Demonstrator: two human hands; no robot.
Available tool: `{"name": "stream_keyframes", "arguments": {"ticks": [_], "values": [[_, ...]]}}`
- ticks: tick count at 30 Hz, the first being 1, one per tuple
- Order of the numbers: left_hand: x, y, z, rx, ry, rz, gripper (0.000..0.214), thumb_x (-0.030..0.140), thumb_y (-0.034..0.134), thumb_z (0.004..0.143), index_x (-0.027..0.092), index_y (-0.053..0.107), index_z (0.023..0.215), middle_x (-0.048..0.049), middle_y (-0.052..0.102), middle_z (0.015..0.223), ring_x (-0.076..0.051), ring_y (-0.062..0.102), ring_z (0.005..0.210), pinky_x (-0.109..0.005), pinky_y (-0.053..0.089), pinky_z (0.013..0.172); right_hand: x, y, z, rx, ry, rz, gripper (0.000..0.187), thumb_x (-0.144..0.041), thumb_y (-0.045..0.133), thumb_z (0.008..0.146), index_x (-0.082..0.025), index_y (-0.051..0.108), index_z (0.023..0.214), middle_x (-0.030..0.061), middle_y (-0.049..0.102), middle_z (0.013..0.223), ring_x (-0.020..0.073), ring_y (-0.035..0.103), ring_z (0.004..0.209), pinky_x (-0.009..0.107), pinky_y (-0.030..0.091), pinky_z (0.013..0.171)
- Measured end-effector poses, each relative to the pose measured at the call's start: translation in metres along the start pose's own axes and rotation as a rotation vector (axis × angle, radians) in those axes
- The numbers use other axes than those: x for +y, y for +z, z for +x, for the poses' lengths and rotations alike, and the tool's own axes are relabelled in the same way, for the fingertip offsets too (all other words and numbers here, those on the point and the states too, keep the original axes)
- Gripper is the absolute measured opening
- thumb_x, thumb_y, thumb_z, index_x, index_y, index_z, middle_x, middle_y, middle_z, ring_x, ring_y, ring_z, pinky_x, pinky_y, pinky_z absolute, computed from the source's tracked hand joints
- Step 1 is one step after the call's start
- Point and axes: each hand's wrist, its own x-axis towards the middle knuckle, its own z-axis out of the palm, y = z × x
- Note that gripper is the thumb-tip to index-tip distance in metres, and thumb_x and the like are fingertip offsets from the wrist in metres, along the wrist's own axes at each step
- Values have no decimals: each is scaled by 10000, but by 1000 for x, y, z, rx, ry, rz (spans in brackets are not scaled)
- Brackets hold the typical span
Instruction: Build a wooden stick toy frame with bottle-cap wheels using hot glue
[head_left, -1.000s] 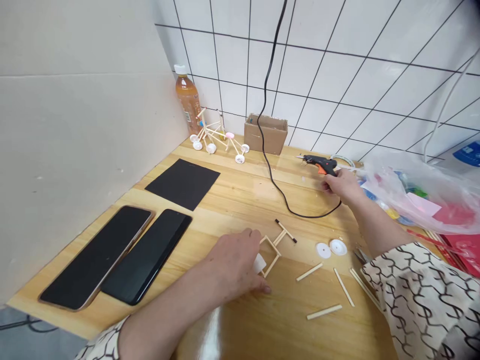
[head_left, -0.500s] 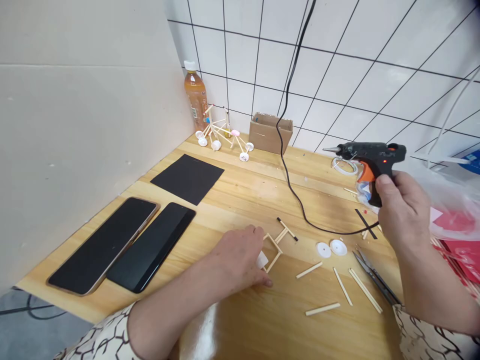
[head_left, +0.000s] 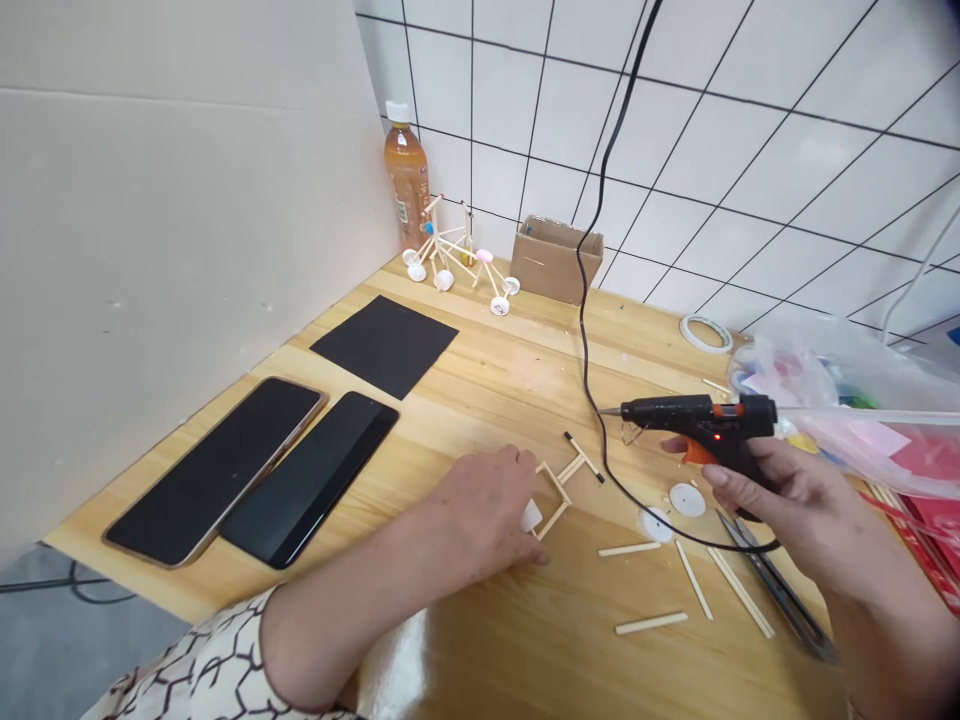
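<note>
My right hand grips a black hot glue gun with an orange trigger, nozzle pointing left, held just above the wooden table. Its black cord runs up the tiled wall. My left hand rests on the table with fingers curled over a small white disc at the corner of a little stick frame. Two white discs lie below the gun, and several loose wooden sticks lie nearer the front.
Two dark phones and a black sheet lie at left. A drink bottle, a stick bicycle model and a small cardboard box stand by the wall. Tape roll, plastic bag and scissors are at right.
My right hand picked the glue gun up from the back of the table, then lowered it leftwards towards the stick frame. The left hand stayed on the frame.
</note>
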Motion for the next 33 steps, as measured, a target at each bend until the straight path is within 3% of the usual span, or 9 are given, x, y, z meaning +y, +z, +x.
{"name": "stream_keyframes", "arguments": {"ticks": [4,9,16,21,28,33], "values": [[-2,4,2,15,7,6,492,494,723,587,177,524,905,-60,617,899,-271,615,786,-354,467,634,-9,2,-2,-160,20,68,317,-466,689,657,-253,681,892,35,695,856,229,605,830,298,482,728],[-5,8,3,33,5,8,465,491,716,594,188,515,883,-41,612,866,-254,613,748,-335,452,601,-14,0,-3,-225,-15,-52,327,-490,651,681,-247,685,898,39,699,869,255,618,821,322,498,725],[-8,11,2,68,44,11,429,484,701,606,197,507,860,-30,601,832,-233,606,727,-313,430,584,-2,1,-3,-333,-36,-119,387,-476,566,781,-268,584,1107,11,652,967,251,578,917,312,469,764],[-9,11,2,71,54,3,416,485,684,624,198,505,866,-32,598,830,-233,605,725,-314,426,587,4,1,-2,-335,-11,-201,384,-494,540,797,-273,564,1109,2,613,883,251,558,872,313,455,694],[-9,12,1,91,67,-4,418,478,692,625,197,507,874,-33,601,832,-238,604,722,-320,428,583,10,1,0,-371,1,-182,347,-490,516,814,-302,526,1105,-17,524,759,283,485,1074,360,405,871],[-11,14,1,100,75,-1,397,472,690,631,200,502,851,-26,593,809,-232,602,706,-318,430,581,12,2,1,-361,4,-201,315,-482,524,809,-304,546,1067,-19,524,748,288,499,1064,385,392,904]]}}
